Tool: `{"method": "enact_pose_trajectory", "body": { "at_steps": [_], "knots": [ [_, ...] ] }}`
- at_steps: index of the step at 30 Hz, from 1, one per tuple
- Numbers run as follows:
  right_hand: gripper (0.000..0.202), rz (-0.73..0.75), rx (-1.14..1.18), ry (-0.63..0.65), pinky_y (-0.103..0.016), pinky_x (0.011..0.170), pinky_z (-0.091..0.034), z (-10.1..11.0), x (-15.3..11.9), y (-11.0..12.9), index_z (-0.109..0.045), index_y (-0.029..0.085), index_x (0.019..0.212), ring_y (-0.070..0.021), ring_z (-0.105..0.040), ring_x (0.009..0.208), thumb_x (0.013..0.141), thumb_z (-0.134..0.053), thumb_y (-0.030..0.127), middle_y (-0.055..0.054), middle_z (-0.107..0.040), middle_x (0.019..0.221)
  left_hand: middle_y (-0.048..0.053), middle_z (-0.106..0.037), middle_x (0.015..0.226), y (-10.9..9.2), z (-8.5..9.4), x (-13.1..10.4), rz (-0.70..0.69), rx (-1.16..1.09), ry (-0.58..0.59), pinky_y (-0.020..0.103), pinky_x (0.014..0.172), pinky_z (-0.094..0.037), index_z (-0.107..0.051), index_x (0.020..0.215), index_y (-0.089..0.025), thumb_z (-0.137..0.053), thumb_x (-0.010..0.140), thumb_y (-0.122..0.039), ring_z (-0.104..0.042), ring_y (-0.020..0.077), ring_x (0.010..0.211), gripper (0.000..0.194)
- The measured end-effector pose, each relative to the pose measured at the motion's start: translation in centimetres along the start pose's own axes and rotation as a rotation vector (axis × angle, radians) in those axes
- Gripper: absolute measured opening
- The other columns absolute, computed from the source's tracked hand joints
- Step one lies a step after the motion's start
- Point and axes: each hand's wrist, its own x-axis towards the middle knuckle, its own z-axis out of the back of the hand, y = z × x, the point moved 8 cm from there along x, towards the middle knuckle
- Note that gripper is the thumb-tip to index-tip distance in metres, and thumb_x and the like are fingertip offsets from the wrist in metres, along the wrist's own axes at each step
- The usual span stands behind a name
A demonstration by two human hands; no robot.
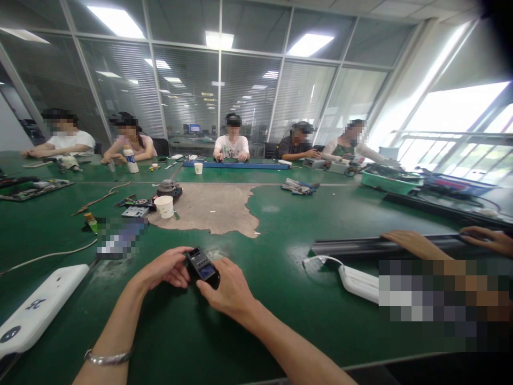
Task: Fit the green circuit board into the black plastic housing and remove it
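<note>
My right hand (232, 286) closes thumb and fingers around the near right end of a small black device (197, 259); my left hand (171, 269) touches its far left end, whether gripping I cannot tell. Its long axis runs far left to near right, screen up. On the green table (288, 310), a brown mat (216, 208) and paper cup (163, 207) lie beyond; white cases flank left (44, 305) and right (358, 283).

Right of the right hand (232, 289), mid-frame, there is room to slide over the green table (282, 272). Farther right, a black bar (348, 247) and another person's hand (419, 244) block the way. A paper cup (164, 207) stands left of centre; a long white case (46, 302) blocks the lower left.
</note>
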Motion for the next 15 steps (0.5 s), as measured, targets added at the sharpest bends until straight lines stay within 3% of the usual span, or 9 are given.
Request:
{"method": "enact_pose_trajectory", "body": {
  "at_steps": [7,11,15],
  "knots": [
    [0.017,0.031,0.145,-0.141,-0.026,0.067,-0.040,3.0,1.1,0.6,-0.058,0.019,0.087,-0.0159,-0.052,0.074,0.081,-0.059,0.035,-0.002,-0.057,0.079,0.012,-0.072,0.078,0.6,0.2,0.4,-0.001,-0.019,0.013,0.028,0.056,-0.052,-0.029,0.139,-0.019,-0.051,0.079,-0.041,-0.071,0.0251,0.069,0.068],
    [0.016,-0.059,0.115,-0.193,-0.026,0.069,-0.039,4.3,1.9,-1.8,-0.060,0.018,0.089,-0.0161,-0.053,0.075,0.080,-0.058,0.031,-0.003,-0.060,0.082,0.013,-0.072,0.081,0.3,0.1,0.2,0.010,-0.036,0.015,0.030,0.059,-0.053,-0.029,0.139,-0.019,-0.050,0.080,-0.037,-0.071,0.0254,0.071,0.065],
    [0.016,-0.194,-0.036,-0.091,-0.027,0.071,-0.039,3.2,2.0,-4.9,-0.060,0.018,0.079,-0.0185,-0.054,0.078,0.076,-0.059,0.033,-0.005,-0.060,0.078,0.014,-0.072,0.081,0.2,0.0,0.2,0.026,-0.026,0.006,0.029,0.060,-0.053,-0.030,0.138,-0.016,-0.049,0.080,-0.035,-0.071,0.0251,0.071,0.064]
  ]
}}
